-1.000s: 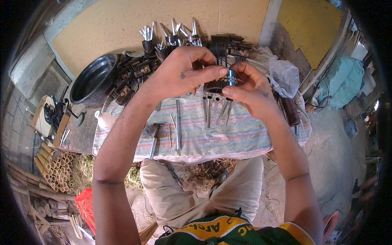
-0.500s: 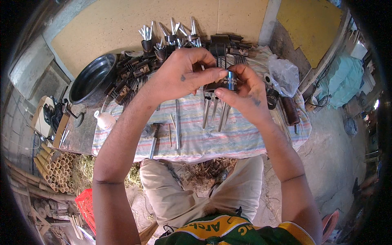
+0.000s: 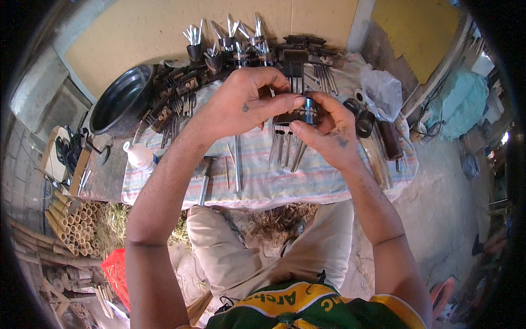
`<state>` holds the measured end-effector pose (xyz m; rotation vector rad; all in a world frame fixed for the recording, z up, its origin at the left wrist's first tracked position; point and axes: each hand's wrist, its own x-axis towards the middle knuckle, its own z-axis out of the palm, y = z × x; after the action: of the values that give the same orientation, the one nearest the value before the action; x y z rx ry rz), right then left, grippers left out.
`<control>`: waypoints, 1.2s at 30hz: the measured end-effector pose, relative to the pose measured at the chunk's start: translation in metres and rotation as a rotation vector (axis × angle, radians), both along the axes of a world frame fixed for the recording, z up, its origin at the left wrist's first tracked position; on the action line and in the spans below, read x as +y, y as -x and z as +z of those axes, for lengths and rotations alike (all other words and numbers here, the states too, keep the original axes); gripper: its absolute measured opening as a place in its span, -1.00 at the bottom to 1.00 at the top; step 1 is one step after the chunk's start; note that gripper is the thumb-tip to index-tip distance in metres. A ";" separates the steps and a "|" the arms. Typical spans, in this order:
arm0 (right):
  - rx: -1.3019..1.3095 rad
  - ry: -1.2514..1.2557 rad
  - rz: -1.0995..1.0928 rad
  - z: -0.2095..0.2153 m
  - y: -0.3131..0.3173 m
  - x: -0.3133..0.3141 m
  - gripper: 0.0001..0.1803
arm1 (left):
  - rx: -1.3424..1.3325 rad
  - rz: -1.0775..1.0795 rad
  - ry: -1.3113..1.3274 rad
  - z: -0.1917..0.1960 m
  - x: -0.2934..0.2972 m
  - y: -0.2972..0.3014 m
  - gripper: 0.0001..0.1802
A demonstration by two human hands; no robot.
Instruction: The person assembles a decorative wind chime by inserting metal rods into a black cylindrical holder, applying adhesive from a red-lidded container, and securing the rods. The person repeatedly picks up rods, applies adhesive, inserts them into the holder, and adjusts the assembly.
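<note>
A small dark block point(image 3: 293, 112) with thin grey metal tines hanging from its lower edge is held just above the middle of the frame, over a pale striped cloth point(image 3: 329, 181) spread on a table. It is pinched from the left by the left hand point(image 3: 241, 107), whose fingers are curled closed over its top and front. The right hand point(image 3: 329, 131) is closed on its right end, where a short shiny bluish cylinder point(image 3: 311, 109) is gripped between thumb and fingertips.

Below the hands, loose straight metal rods point(image 3: 238, 170) and a hammer with a metal handle point(image 3: 205, 178) lie flat on the cloth. Across the upper part of the frame, a heap of similar dark tined pieces point(image 3: 181, 93) is spread, with pointed silvery blades standing upright in dark cups point(image 3: 224, 38) behind it. A round dark metal basin point(image 3: 118, 98) is seen at the upper left, and a white plastic bottle point(image 3: 139, 156) lies on its side at the cloth's left edge. A crumpled clear plastic bag point(image 3: 381, 90) rests at the upper right, with a dark brown cylinder point(image 3: 390, 140) below it. Cut bamboo tubes point(image 3: 68, 219) are stacked at the lower left
</note>
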<state>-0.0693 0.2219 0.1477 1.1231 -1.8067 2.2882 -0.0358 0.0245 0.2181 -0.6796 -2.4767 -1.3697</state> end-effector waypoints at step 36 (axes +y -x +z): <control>-0.040 -0.419 -0.039 -0.185 -0.059 0.027 -0.43 | -0.323 0.674 0.747 -0.232 -0.077 -0.036 -0.71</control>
<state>-0.0098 0.2492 -0.0376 1.0727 -2.3738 1.9741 0.0001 -0.0520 -0.0136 0.3142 -3.0354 -0.3110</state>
